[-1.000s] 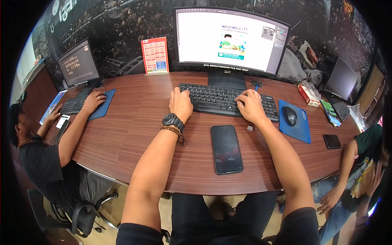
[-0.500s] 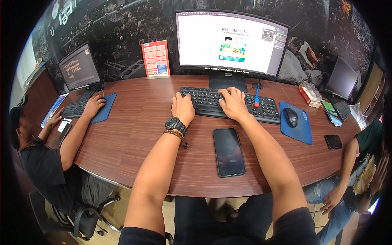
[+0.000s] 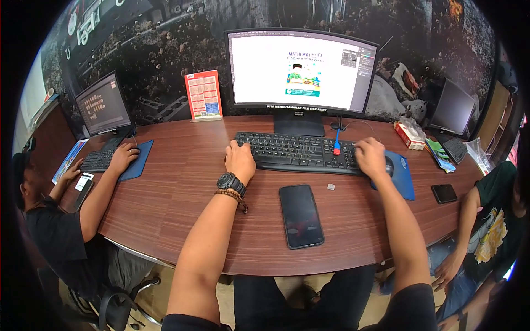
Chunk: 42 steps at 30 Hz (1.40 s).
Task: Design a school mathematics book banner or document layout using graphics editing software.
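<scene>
A black keyboard (image 3: 298, 150) lies on the desk in front of a curved monitor (image 3: 301, 71), whose screen shows a colourful page layout in an editing program. At the keyboard's left end, my left hand (image 3: 240, 161) rests with bent fingers on the keys, holding nothing; a black watch and a beaded bracelet circle that wrist. My right hand (image 3: 371, 159) is over the number keys at the right end, fingers loosely bent and grasping nothing. It partly hides the black mouse (image 3: 390, 166) on a blue mouse pad (image 3: 403, 185).
A dark phone (image 3: 301, 217) lies between my forearms, with a small pale square piece (image 3: 330, 187) beyond it. A blue cable with a red plug (image 3: 337, 150) crosses the keyboard. A red calendar (image 3: 203, 95) stands left of the monitor. A person (image 3: 63, 215) works at the left; another (image 3: 477, 220) sits right.
My right hand has moved from the middle of the keyboard to its right end. The small pale piece now shows on the desk. My left hand stays at the left keys; the view has shifted slightly.
</scene>
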Available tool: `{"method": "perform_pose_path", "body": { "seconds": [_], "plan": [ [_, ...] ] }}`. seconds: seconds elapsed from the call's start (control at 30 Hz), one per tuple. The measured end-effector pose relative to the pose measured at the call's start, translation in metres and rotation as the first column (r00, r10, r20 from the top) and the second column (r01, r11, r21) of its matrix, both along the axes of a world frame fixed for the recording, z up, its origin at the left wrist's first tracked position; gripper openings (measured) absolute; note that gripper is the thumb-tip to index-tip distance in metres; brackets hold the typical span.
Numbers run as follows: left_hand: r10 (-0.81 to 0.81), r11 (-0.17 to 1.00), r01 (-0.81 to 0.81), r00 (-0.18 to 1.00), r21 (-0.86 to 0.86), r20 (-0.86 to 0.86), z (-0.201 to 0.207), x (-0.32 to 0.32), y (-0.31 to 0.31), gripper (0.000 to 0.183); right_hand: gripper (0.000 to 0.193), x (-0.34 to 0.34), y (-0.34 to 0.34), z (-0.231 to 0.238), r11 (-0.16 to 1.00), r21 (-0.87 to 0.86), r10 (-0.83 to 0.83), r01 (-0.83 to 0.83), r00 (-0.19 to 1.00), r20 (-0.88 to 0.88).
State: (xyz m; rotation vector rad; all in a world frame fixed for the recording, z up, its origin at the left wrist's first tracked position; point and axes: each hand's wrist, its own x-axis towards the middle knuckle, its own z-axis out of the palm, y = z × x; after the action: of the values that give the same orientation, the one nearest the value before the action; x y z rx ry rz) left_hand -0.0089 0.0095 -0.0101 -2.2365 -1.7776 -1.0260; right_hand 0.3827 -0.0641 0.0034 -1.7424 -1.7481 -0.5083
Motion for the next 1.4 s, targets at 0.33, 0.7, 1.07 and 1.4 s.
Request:
{"method": "perform_pose_path", "body": {
  "seconds": [0.33,0.7,1.07,1.4],
  "plan": [
    [-0.004,0.997,0.006,1.000,-0.082,0.022,0.002,-0.009,0.000,0.032,0.032,0.036,-0.058,-0.010,0.985,-0.009,-0.169,0.174,0.936,-0.310],
    [-0.008,0.978,0.005,1.000,-0.207,-0.012,0.006,-0.003,-0.008,0.090,0.060,0.028,-0.053,-0.006,0.982,-0.074,-0.183,0.174,0.972,-0.144],
    [-0.022,0.998,0.026,0.998,-0.059,0.063,0.008,-0.008,-0.002,0.028,0.047,0.016,-0.053,0.004,0.992,0.001,-0.127,0.129,0.981,-0.144],
    [0.000,1.000,0.001,1.000,-0.029,0.010,0.002,-0.007,-0.002,0.022,0.043,-0.150,0.037,-0.002,0.921,-0.217,0.335,-0.324,0.942,0.017]
  ]
}}
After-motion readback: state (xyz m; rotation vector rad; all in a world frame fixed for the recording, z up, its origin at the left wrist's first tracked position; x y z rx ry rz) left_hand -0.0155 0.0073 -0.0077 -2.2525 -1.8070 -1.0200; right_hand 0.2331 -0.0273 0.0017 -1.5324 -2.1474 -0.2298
